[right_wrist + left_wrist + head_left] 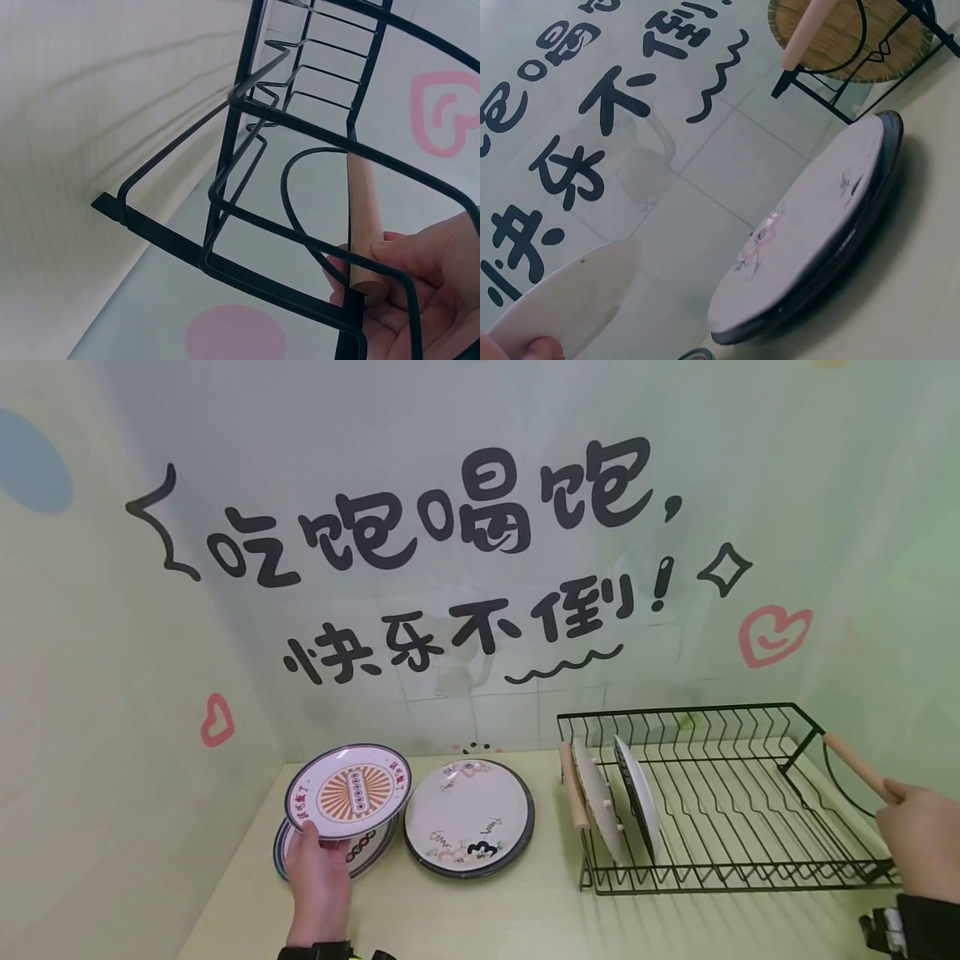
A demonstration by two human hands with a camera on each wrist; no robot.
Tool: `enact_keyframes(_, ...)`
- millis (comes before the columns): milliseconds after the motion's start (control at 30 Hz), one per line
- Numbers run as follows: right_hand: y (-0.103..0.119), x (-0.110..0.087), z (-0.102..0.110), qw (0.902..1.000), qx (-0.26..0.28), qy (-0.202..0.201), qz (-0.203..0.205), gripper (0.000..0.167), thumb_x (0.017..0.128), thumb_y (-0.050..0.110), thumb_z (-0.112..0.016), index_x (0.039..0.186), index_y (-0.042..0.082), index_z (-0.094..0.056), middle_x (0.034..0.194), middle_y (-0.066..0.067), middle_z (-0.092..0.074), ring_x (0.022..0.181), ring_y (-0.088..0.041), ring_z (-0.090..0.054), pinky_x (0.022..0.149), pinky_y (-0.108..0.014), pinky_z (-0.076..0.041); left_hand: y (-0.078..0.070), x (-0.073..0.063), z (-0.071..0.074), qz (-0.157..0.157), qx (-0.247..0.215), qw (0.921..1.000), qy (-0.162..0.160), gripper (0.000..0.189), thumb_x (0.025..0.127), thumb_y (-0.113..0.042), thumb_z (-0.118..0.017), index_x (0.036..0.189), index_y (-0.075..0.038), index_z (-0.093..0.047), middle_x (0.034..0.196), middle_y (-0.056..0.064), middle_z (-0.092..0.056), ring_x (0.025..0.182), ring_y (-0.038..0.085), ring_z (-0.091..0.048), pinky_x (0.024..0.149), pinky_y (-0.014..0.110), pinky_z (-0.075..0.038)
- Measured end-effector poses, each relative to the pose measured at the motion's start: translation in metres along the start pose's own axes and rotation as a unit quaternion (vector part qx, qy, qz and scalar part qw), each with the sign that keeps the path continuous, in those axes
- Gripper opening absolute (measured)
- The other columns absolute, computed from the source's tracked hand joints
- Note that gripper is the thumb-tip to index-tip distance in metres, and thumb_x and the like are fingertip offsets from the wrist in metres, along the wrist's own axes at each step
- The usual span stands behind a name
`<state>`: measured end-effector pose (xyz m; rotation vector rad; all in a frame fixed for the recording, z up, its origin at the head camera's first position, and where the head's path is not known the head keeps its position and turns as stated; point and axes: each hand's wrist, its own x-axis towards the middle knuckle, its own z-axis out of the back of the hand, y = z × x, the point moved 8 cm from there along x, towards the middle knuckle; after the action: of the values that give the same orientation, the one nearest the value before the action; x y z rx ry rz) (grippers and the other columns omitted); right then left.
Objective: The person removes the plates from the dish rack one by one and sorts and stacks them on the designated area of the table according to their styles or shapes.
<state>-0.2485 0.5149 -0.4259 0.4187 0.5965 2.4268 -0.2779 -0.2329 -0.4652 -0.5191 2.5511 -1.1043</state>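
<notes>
In the rack (675, 711), two standing plates (641, 802) block the left side; the middle lies free.

Diffuse light is falling evenly; the black wire rack (300, 124) is casting soft shadows across the pale-yellow table (97, 157).

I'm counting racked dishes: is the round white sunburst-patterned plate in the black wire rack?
Out: the left hand holds the sunburst plate apart from the rack.

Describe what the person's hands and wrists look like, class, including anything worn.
The left hand is ungloved, with a black band at the wrist. The right hand is ungloved too; its wrist has a black cuff with a pale grey piece beside it.
</notes>
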Motion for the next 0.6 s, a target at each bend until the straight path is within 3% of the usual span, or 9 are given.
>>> enact_keyframes(100, -0.015, 0.007, -0.006, 0.9997, -0.013, -0.015, 0.016, 0.047, 0.090, -0.003, -0.038, 0.135, -0.014, -0.035, 0.121, -0.043, -0.044, 0.054, -0.031, -0.039, 0.045, -0.035, -0.031, -0.001, 0.003, 0.019, 0.003, 0.004, 0.9996, -0.027, 0.055, 0.103, -0.032, -0.029, 0.151, -0.008, -0.016, 0.140, 0.008, -0.040, 0.125, 0.013, -0.045, 0.087, 0.020, -0.050)
enact_keyframes(233, -0.003, 0.000, 0.002, 0.9989, -0.029, -0.020, 0.031, 0.045, 0.090, -0.003, -0.038, 0.133, -0.015, -0.037, 0.118, -0.044, -0.044, 0.053, -0.030, -0.038, 0.045, -0.035, -0.030, 0.000, 0.005, 0.039, 0.021, -0.021, 0.9982, -0.052, 0.057, 0.102, -0.033, -0.031, 0.152, -0.012, -0.014, 0.141, 0.006, -0.038, 0.122, 0.010, -0.049, 0.094, 0.021, -0.048)
enact_keyframes(367, 0.012, -0.013, 0.014, 0.9992, -0.029, -0.017, 0.022, 0.044, 0.089, -0.004, -0.039, 0.132, -0.016, -0.038, 0.118, -0.044, -0.044, 0.054, -0.030, -0.038, 0.046, -0.035, -0.031, 0.003, 0.007, 0.050, 0.028, -0.039, 0.9971, -0.059, 0.057, 0.102, -0.032, -0.031, 0.152, -0.012, -0.012, 0.147, 0.007, -0.032, 0.126, 0.009, -0.045, 0.095, 0.021, -0.047)
enact_keyframes(500, 0.006, -0.008, 0.010, 0.9991, -0.029, -0.023, 0.021, 0.045, 0.089, -0.004, -0.038, 0.133, -0.015, -0.038, 0.118, -0.043, -0.045, 0.054, -0.032, -0.040, 0.045, -0.036, -0.031, 0.007, 0.008, 0.056, 0.034, -0.026, 0.9972, -0.061, 0.058, 0.103, -0.032, -0.028, 0.152, -0.012, -0.008, 0.154, 0.008, -0.021, 0.137, 0.013, -0.030, 0.102, 0.022, -0.041)
enact_keyframes(600, 0.000, -0.003, 0.004, 0.9990, -0.034, -0.020, 0.020, 0.044, 0.090, -0.004, -0.038, 0.132, -0.015, -0.039, 0.118, -0.043, -0.045, 0.056, -0.034, -0.043, 0.046, -0.037, -0.031, 0.012, 0.007, 0.060, 0.039, -0.018, 0.9974, -0.058, 0.058, 0.103, -0.032, -0.028, 0.153, -0.013, -0.007, 0.157, 0.008, -0.015, 0.135, 0.010, -0.033, 0.106, 0.023, -0.036)
